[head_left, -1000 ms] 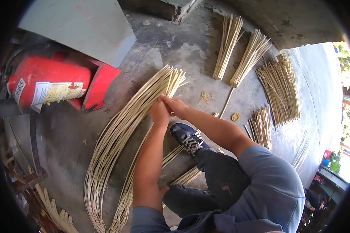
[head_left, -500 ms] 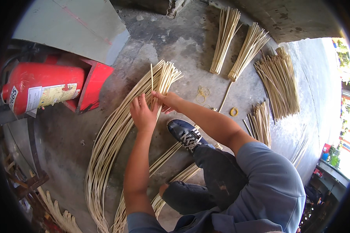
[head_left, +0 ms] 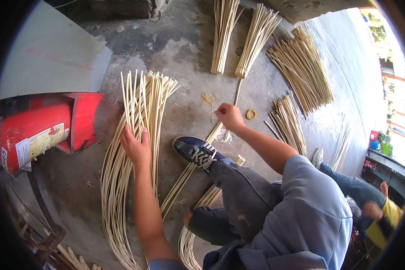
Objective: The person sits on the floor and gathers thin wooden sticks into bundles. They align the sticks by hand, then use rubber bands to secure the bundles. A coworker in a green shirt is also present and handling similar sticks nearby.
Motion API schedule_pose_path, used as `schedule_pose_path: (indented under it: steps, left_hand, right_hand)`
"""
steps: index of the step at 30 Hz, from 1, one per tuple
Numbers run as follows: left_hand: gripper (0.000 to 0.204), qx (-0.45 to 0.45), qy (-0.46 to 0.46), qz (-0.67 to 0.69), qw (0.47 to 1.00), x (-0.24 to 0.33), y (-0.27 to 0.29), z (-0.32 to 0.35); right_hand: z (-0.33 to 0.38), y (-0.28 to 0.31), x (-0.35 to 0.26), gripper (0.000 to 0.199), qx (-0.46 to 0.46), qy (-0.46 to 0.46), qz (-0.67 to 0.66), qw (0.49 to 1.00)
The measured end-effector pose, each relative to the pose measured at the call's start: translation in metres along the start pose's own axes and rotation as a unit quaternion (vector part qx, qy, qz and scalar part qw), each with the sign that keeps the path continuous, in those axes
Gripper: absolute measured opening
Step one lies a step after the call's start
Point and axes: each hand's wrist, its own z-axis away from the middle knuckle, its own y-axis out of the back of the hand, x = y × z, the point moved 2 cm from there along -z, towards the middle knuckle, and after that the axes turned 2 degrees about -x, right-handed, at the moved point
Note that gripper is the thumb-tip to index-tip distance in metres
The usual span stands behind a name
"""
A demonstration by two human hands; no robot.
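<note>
A long bundle of pale cane strands (head_left: 121,180) lies fanned out on the concrete floor, its ends pointing away from me. My left hand (head_left: 137,148) rests on top of it, fingers curled around several strands. My right hand (head_left: 229,117) is apart from the bundle, to its right. It is down at the floor with its fingertips pinched on a yellow rubber band (head_left: 214,118). More rubber bands (head_left: 207,101) lie just beyond it, and one rubber band (head_left: 251,114) lies to its right. My dark blue shoe (head_left: 197,150) stands between the two hands.
A red fire extinguisher (head_left: 29,135) lies in a red holder at left under a grey sheet (head_left: 49,54). Tied cane bundles (head_left: 222,31) and a loose pile (head_left: 301,67) lie farther off. A shorter bundle (head_left: 290,123) lies at right. Another person (head_left: 373,211) sits at lower right.
My right hand has left the cane bundle and moved right to the rubber bands on the floor. My left hand has slid down the bundle and now presses on it alone.
</note>
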Motion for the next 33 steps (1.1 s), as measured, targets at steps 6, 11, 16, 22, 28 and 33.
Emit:
schedule_pose_path:
  steps: [6, 11, 16, 22, 28, 33]
  left_hand:
    - [0.065, 0.004, 0.030, -0.015, 0.999, -0.014, 0.008, 0.000]
    - [0.056, 0.056, 0.042, -0.004, 0.998, -0.013, 0.022, 0.006]
    - [0.046, 0.098, 0.049, 0.036, 0.993, -0.014, 0.041, 0.018]
    - [0.042, 0.013, 0.036, 0.140, 0.989, 0.005, 0.051, 0.038]
    - [0.048, -0.238, 0.049, 0.471, 0.848, 0.101, -0.020, 0.072]
    - [0.039, -0.227, 0.157, 0.507, 0.816, 0.089, -0.026, 0.069]
  right_hand:
    - [-0.005, 0.021, 0.019, 0.019, -0.083, 0.046, 0.129, 0.987]
    - [-0.016, -0.002, 0.017, 0.016, -0.091, 0.142, 0.190, 0.967]
    - [-0.021, -0.003, 0.020, 0.009, -0.073, 0.258, 0.195, 0.944]
    - [-0.014, 0.006, -0.015, 0.021, -0.248, 0.123, 0.013, 0.961]
    - [0.027, -0.028, -0.079, 0.022, -0.303, 0.304, -0.150, 0.891]
    - [0.032, -0.015, -0.074, 0.018, -0.242, 0.226, -0.206, 0.921]
